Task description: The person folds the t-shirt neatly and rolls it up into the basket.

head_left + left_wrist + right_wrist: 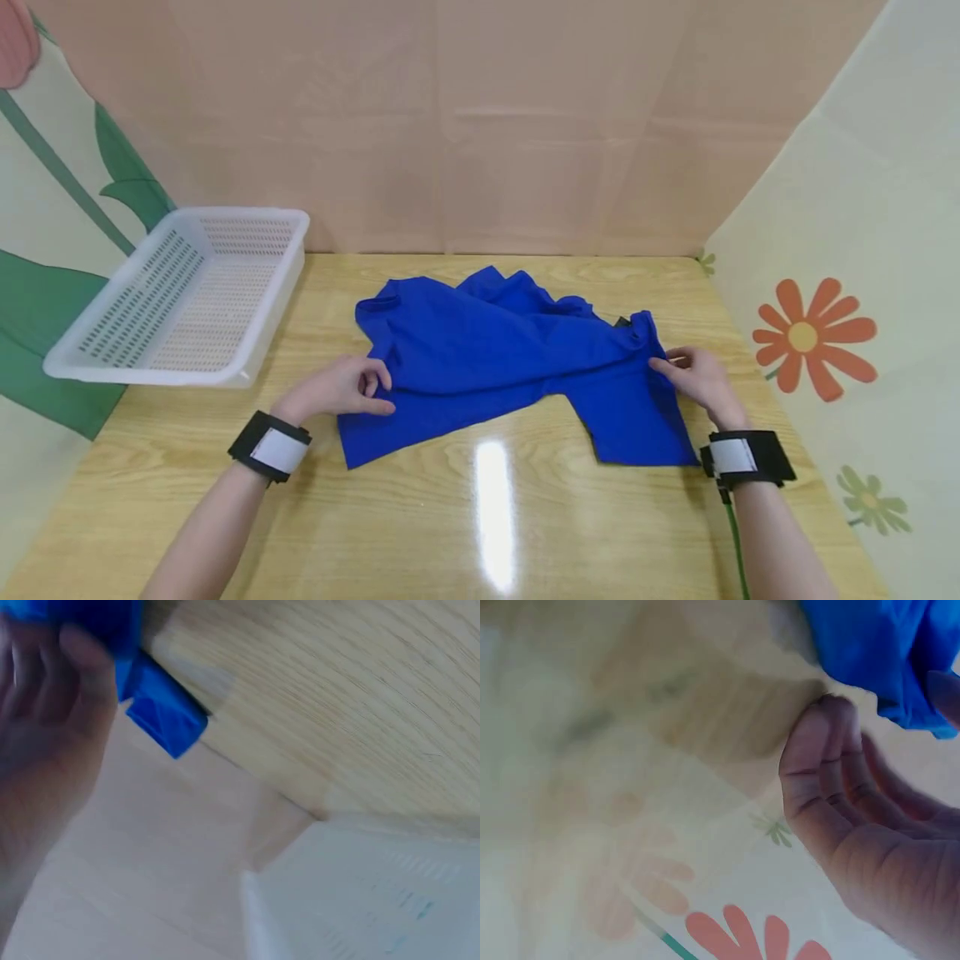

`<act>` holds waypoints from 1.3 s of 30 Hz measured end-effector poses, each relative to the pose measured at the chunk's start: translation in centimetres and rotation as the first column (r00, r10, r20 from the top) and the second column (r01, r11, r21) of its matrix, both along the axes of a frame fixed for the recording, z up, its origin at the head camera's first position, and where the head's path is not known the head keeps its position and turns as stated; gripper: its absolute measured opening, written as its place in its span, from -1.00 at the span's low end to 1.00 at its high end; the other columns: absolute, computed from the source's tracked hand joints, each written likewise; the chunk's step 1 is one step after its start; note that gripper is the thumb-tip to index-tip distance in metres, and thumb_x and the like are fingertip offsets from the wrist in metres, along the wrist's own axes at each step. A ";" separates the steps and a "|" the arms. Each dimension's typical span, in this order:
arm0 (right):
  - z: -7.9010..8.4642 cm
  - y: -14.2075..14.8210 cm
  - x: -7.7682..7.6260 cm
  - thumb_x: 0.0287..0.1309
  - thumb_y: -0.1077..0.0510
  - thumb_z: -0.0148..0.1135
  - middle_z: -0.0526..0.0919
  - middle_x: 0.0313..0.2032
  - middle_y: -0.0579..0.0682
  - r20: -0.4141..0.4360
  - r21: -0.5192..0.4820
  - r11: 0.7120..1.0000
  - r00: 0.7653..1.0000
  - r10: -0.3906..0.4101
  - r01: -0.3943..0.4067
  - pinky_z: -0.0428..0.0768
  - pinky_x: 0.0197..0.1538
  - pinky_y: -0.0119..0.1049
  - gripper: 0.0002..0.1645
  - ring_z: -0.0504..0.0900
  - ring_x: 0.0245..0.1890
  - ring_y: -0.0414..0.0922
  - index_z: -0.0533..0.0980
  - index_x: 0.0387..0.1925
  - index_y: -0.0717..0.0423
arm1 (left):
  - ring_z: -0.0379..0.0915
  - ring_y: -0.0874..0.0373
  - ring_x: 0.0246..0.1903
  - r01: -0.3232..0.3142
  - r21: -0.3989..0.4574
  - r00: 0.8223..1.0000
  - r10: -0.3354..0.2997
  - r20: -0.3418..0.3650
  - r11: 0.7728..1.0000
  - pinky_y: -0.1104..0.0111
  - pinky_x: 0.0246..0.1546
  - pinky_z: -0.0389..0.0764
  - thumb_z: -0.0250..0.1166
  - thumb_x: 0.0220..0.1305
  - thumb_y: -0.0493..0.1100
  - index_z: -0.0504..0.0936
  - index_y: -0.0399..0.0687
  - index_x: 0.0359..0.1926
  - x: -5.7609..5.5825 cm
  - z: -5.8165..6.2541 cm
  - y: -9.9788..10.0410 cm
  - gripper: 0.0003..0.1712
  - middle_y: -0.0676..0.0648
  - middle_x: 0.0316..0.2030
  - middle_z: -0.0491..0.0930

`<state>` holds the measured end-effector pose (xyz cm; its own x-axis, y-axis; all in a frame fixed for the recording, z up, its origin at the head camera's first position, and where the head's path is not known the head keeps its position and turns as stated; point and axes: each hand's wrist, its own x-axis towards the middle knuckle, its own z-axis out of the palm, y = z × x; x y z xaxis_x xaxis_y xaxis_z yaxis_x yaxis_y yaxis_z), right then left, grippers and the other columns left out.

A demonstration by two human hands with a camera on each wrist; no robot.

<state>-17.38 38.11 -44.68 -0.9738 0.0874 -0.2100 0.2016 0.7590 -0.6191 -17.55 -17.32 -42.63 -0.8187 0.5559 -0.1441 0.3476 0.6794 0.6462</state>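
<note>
A rumpled blue T-shirt [480, 333] lies across the table, with a sleeve-like flap [637, 425] spread toward the front right. A small dark patch shows near its upper right edge. Over the shirt's left edge hovers my left hand [348, 387], its fingers bent loosely and the thumb apart from them. In the left wrist view this hand [52, 697] overlaps the blue cloth. My right hand [697, 379] is at the shirt's right edge, its thumb tip against the fabric. The right wrist view shows that hand's fingers [817, 750] loosely bent and apart from the cloth [892, 652].
A white perforated plastic basket [247, 358] stands at the back left of the wooden table [420, 517]. Behind the table rises a pinkish-beige sheet [525, 150]; a flower-printed sheet [885, 250] borders the right side. A green cable [737, 542] runs from the right wristband.
</note>
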 end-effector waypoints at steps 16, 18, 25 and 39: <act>-0.4 -0.1 -0.1 0.39 -0.17 0.19 0.47 -0.50 -0.09 0.155 0.001 0.991 0.979 0.132 -0.134 0.42 -0.45 -0.30 -0.37 0.46 -0.50 -0.14 0.55 -0.06 0.42 | 0.23 -0.45 0.30 -0.291 -0.218 0.942 0.239 -0.237 0.932 -0.29 0.24 0.34 0.40 0.29 -0.12 0.41 -0.26 0.33 0.4 -1.6 -2.0 -0.33 -0.45 0.29 0.36; -0.1 0.0 0.1 0.34 -0.25 0.21 0.43 -0.51 -0.11 0.216 -0.019 0.989 0.965 0.148 -0.147 0.41 -0.42 -0.30 -0.32 0.45 -0.49 -0.14 0.56 -0.09 0.37 | 0.23 -0.51 0.28 -0.350 -0.216 0.927 0.303 -0.223 0.912 -0.30 0.23 0.35 0.36 0.32 -0.09 0.33 -0.33 0.37 0.4 -1.6 -2.5 -0.28 -0.52 0.28 0.34; 0.3 0.4 0.4 0.45 -0.20 0.08 0.41 -0.58 -0.10 0.271 -0.076 0.979 0.941 0.204 -0.190 0.49 -0.35 -0.27 -0.44 0.48 -0.47 -0.11 0.47 -0.41 0.22 | 0.59 -0.21 -0.17 -0.476 -0.162 0.878 0.478 -0.031 0.864 0.06 -0.13 0.62 0.19 0.44 0.07 0.50 -0.53 0.08 0.5 -0.8 -3.3 -0.37 -0.41 -0.14 0.62; 0.4 0.4 0.0 0.52 -0.17 -0.05 0.36 -0.61 -0.14 0.273 -0.143 0.976 0.942 0.197 -0.162 0.63 -0.24 -0.21 -0.45 0.52 -0.48 -0.11 0.39 -0.54 0.08 | 0.41 0.23 -0.67 -0.447 -0.061 0.889 0.450 0.078 0.893 0.39 -0.58 0.40 0.19 0.44 -0.01 0.56 -0.23 -0.61 -0.3 -0.8 -2.2 -0.49 -0.04 -0.70 0.57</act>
